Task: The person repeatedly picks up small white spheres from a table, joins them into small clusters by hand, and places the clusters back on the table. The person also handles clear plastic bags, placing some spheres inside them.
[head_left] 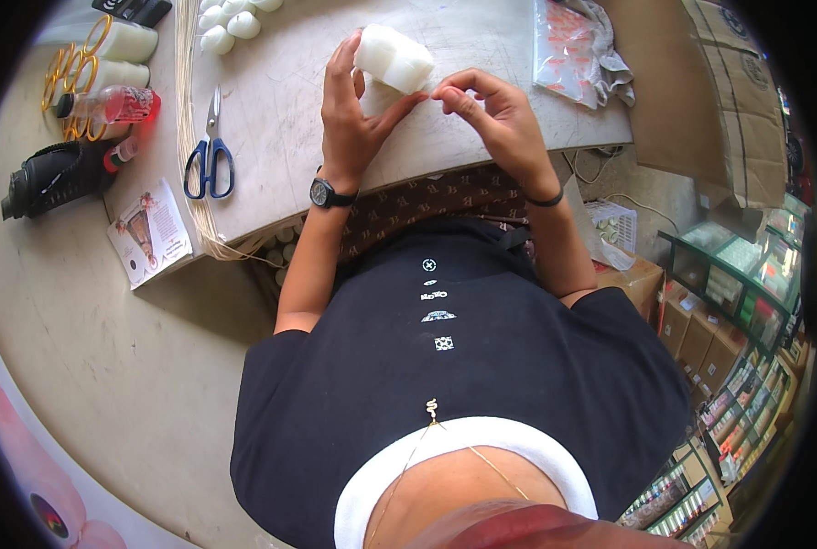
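Note:
In my left hand [349,105] is a white candle [393,59] with rounded, bulging sides, tilted above the table. My fingers wrap its far left side, and the thumb reaches along below it. My right hand [491,114] is closed in a pinch just right of the left thumb tip, close to the candle's lower end. Whatever lies in that pinch is too small to make out. Left of my hands, blue-handled scissors [211,156] lie with the blades slightly apart, beside a long bundle of pale cords [186,119].
Several white round candles [242,25] sit at the table's far edge. At left are a red drink bottle [120,105], a black flask [56,178], white cylinders [124,73] with gold rings and a printed card [150,233]. A plastic bag [568,55] and cardboard [692,101] are at right.

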The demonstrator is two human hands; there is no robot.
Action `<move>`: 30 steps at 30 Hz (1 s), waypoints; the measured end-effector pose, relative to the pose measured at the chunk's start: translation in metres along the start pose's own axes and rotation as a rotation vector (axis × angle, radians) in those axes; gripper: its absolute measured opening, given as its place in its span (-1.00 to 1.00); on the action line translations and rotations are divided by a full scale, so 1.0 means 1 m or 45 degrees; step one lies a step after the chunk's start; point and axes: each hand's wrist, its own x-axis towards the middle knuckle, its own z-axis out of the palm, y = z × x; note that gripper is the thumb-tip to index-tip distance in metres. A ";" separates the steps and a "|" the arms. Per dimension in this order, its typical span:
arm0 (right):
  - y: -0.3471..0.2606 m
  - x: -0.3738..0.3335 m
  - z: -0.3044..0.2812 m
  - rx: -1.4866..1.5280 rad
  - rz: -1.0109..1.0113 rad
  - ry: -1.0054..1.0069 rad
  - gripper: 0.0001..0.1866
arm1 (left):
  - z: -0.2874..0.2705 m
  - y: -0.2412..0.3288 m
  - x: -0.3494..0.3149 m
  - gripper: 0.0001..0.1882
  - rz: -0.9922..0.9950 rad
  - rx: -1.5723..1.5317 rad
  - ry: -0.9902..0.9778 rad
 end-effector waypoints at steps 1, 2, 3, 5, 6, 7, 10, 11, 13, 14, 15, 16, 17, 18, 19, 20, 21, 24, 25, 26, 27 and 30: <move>0.001 0.000 0.007 0.064 0.035 0.034 -0.73 | 0.000 0.000 0.001 -0.02 0.014 -0.025 0.008; 0.001 0.001 0.009 0.048 0.030 0.041 -0.73 | 0.001 0.000 0.002 -0.02 0.033 -0.023 0.023; 0.001 0.003 0.011 0.031 0.024 0.048 -0.73 | 0.001 0.000 0.002 -0.01 0.052 -0.020 0.038; 0.000 0.005 0.012 0.001 0.038 0.057 -0.73 | 0.001 0.000 0.002 -0.01 0.073 -0.013 0.042; 0.000 0.006 0.012 -0.013 0.058 0.059 -0.73 | 0.001 -0.001 0.002 -0.02 0.075 -0.009 0.032; -0.001 0.007 0.013 -0.026 0.077 0.062 -0.74 | 0.000 -0.002 0.002 -0.03 0.077 -0.004 0.021; 0.003 0.008 0.012 -0.116 0.081 0.052 -0.75 | -0.001 -0.004 0.002 -0.04 0.071 0.052 -0.012; 0.003 0.008 0.012 -0.152 0.073 0.065 -0.75 | -0.001 -0.005 0.001 -0.04 0.056 0.031 -0.010; 0.001 0.009 0.012 -0.225 0.056 0.092 -0.76 | 0.000 -0.005 0.001 -0.04 0.025 -0.012 -0.007; -0.001 0.010 0.011 -0.244 0.046 0.091 -0.76 | -0.002 -0.003 0.002 -0.06 0.022 -0.041 -0.016; -0.003 0.010 0.011 -0.262 0.036 0.089 -0.76 | -0.005 0.000 0.004 -0.08 0.020 -0.071 -0.025; -0.004 0.010 0.011 -0.281 0.027 0.088 -0.76 | -0.007 0.002 0.004 -0.09 0.017 -0.100 -0.035; -0.003 0.010 0.011 -0.288 0.018 0.087 -0.76 | -0.005 0.002 0.004 -0.13 -0.013 -0.159 -0.008; -0.002 0.011 0.010 -0.295 0.009 0.086 -0.76 | -0.003 0.001 0.004 -0.17 -0.043 -0.219 0.018; -0.002 0.011 0.010 -0.302 0.001 0.084 -0.76 | 0.000 0.002 0.004 -0.21 -0.073 -0.278 0.045; -0.002 0.011 0.010 -0.313 0.003 0.089 -0.76 | 0.001 0.004 0.004 -0.25 -0.182 -0.378 0.015; -0.002 0.011 0.010 -0.325 0.004 0.093 -0.75 | 0.001 0.009 0.004 -0.30 -0.291 -0.477 -0.014; 0.001 0.010 0.008 -0.361 0.050 0.096 -0.72 | -0.003 0.012 0.008 -0.31 -0.454 -0.564 -0.104; 0.002 0.009 0.008 -0.374 0.072 0.095 -0.71 | -0.004 0.012 0.009 -0.30 -0.481 -0.558 -0.135; 0.003 0.010 0.009 -0.327 0.128 0.087 -0.69 | -0.004 0.010 0.010 -0.29 -0.434 -0.562 -0.123; 0.004 0.011 0.010 -0.280 0.184 0.078 -0.68 | -0.002 0.008 0.012 -0.28 -0.386 -0.566 -0.112; 0.007 0.013 0.009 -0.214 0.236 0.052 -0.64 | -0.011 0.021 0.019 -0.24 -0.496 -0.451 -0.219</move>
